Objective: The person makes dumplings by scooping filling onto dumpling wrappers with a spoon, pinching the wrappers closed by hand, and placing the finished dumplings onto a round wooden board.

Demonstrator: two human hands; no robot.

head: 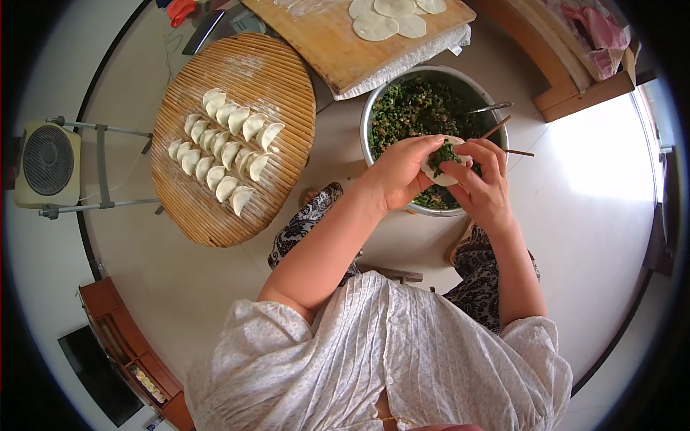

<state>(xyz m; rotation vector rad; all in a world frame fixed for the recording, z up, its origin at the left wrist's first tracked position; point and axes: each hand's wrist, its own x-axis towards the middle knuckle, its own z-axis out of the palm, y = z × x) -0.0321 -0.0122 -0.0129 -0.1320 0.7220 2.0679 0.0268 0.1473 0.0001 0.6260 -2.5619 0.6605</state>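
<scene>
Above the near part of a metal bowl (366, 134), my two hands hold one round dough wrapper (447, 179) between them. A mound of chopped green filling (443, 156) lies on the wrapper, which is still unfolded. My left hand (404, 167) supports it from the left, thumb along the upper rim. The fingers of my right hand (485, 180) grip its right edge, with the fingertips close to the filling. Green and brown filling mixture (418, 108) fills much of the bowl. A metal spoon (490, 107) and a pair of wooden chopsticks (497, 127) stick out over its right rim.
Left of the bowl, a round slatted tray (232, 70) dusted with flour bears rows of folded dumplings (215, 143). A wooden board (323, 43) with several flat wrappers (375, 26) stands beyond. A fan (48, 161) is far left; wooden furniture (587, 97) stands at upper right.
</scene>
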